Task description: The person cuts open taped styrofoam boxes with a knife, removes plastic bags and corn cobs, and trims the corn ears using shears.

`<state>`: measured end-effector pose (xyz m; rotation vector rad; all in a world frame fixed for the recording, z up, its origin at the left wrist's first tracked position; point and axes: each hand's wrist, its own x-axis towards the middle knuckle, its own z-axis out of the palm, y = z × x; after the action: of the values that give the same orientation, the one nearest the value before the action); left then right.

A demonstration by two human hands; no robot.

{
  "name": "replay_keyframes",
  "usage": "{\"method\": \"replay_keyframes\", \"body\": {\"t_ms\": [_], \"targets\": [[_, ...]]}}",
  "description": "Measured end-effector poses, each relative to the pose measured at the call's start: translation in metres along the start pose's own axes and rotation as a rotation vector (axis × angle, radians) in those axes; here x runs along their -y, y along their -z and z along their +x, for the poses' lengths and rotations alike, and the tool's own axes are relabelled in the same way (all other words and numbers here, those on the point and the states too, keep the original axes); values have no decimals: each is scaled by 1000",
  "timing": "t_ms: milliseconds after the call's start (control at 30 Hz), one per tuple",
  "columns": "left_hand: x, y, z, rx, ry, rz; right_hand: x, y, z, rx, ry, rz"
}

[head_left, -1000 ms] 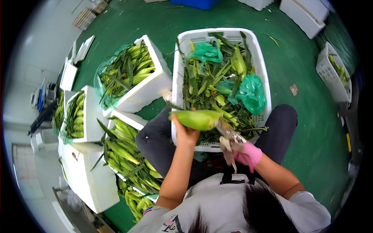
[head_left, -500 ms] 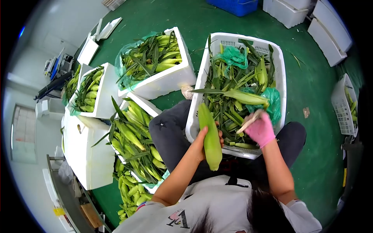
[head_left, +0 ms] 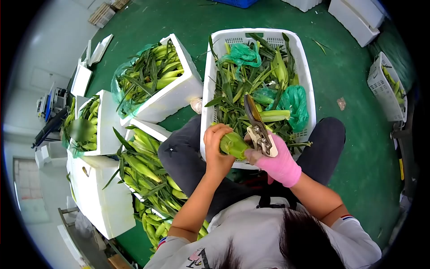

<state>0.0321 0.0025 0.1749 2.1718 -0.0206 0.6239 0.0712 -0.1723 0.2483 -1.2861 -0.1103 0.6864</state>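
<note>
My left hand is wrapped round a green, husk-covered ear of corn, one end of it pointing at my right hand. In a pink glove, my right hand grips what look like pruning shears, with a dark curved part upward and cream metal lower down. The shears are right beside the end of the ear; whether they touch it I cannot tell. Beneath both hands stands a white plastic basket of cut leaves and husks, with crumpled green plastic bags on top.
White foam boxes full of corn stand to the left. More ears lie piled on the green floor at lower left. A smaller white basket is at far right. My knees flank the near end of the large basket.
The ear has turned from upright to pointing toward my right hand. My right hand has come left to the ear, and the shears now show clearly. The view has shifted.
</note>
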Motion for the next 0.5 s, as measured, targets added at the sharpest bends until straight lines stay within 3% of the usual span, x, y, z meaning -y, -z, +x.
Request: {"method": "replay_keyframes", "body": {"t_ms": [100,133,200,233,300,367,500], "targets": [[-4,0,-5,-38,-24,184,-14,4,6,-24,210,-279],[-5,-2,-9,-63,40,97,-18,6,8,5,194,-308],[-1,-16,-18,-124,161,-76,-17,-1,10,13,151,-114],[5,-25,-29,-66,378,-362,-17,-6,11,22,125,-19],[4,-36,-43,32,526,-728,-6,-14,7,6,-5,52],[-6,-32,-49,31,1058,-1460,-5,-14,5,65,-84,247],[-19,-27,-59,-7,1071,-1417,-5,-7,2,105,-22,119]]}}
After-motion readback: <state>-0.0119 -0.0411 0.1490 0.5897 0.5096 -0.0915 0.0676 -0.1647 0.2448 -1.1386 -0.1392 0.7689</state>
